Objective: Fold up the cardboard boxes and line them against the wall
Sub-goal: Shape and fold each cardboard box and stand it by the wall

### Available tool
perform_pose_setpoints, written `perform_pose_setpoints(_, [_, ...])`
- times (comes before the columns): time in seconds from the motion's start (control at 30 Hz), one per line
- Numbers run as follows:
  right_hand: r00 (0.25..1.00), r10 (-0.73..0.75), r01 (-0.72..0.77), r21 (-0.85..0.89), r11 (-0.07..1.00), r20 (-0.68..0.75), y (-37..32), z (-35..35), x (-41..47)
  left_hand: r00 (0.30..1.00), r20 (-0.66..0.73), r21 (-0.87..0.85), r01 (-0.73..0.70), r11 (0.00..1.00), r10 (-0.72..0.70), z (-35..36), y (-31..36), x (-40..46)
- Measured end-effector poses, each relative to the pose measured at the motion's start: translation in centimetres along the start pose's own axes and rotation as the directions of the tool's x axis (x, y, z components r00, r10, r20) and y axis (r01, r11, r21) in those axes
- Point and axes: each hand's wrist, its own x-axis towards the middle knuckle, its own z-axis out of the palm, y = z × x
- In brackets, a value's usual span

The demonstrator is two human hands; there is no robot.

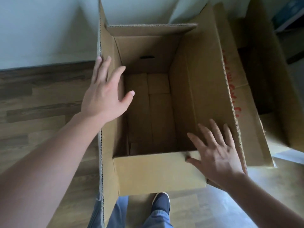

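A: Start at the fingers. What are they doing?

B: On the left hand [107, 94] the fingers are straight and spread, flat against the upright left flap [107, 51] at about 10 o'clock from the box's middle, thumb hanging over the opening. The right hand [217, 153] is spread too, at about 4 o'clock, palm on the right flap [205, 79] near its corner with the near flap [158, 171]. Neither hand curls round anything or pinches.

A: Why held that way?

B: My guess is that 2 open palms on opposite flaps steady the cardboard box [158, 112] and get ready to push the flaps inward or down.

A: And the box itself?

B: Dead centre, open-topped, all 4 flaps out, the overlapped bottom panels visible inside, a hand slot in the far wall at 12 o'clock. Its far end sits near the wall [41, 30]; whether it touches, I cannot tell.

A: The room?

B: Wood-plank floor [32, 104], pale wall across the top. A second box [271, 79] stands at 3 o'clock, just beside the first. A dark shoe [162, 203] shows at 6 o'clock.
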Motion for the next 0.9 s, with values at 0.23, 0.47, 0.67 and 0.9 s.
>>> perform_pose_setpoints(0.23, [0.883, 0.441, -0.425, 0.125, 0.897, -0.160, 0.4, -2.2, 2.5, 0.987, -0.045, -0.286, 0.135, 0.949, -0.154, 0.9, 3.4, 0.6])
perform_pose_setpoints(0.47, [0.916, 0.387, -0.313, 0.410, 0.857, -0.110, -5.2, -3.8, 2.5, 0.969, -0.059, -0.301, 0.210, 0.930, -0.238, 0.0, 1.3, -1.2])
perform_pose_setpoints(0.67, [0.884, 0.447, -0.349, 0.442, 0.826, -0.137, -2.1, -3.5, 2.3, 0.995, -0.024, 0.090, 0.095, 0.991, -0.093, 0.5, 0.7, 0.2])
perform_pose_setpoints(0.9, [0.916, 0.390, -0.362, 0.219, 0.906, -0.098, -3.3, -3.1, 3.3, 0.973, 0.142, 0.282, 0.139, 0.949, -0.184, 0.2, 1.1, 14.9])
